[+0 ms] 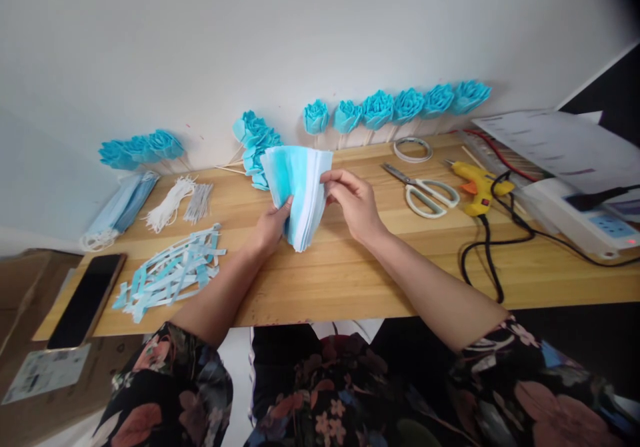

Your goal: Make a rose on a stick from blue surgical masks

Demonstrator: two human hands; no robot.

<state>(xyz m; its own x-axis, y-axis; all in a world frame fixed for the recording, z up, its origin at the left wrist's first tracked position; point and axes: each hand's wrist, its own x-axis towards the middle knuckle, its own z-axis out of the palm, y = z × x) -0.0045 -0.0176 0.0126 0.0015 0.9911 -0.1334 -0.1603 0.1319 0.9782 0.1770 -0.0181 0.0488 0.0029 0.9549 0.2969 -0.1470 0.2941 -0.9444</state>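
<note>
A thick stack of blue and white face mask sheets (299, 197) is held up over the middle of the table, its layers fanned apart. My left hand (274, 226) grips its lower left side, thumb in front and the other fingers hidden behind. At the right edge, my right hand (354, 200) pinches some of the layers between thumb and fingertips. Right behind the stack lies a bunch of blue flowers (257, 142), partly covered by it.
Cut blue and white strips (173, 274), a phone (86, 300), white ear loops (171, 202), grey wires (199, 203) and folded masks (121, 208) lie leftward. Rightward are scissors (425, 192), a tape roll (413, 149), a yellow glue gun (477, 186) with its cord, and a power strip (580, 217). Flowers (379, 109) line the wall.
</note>
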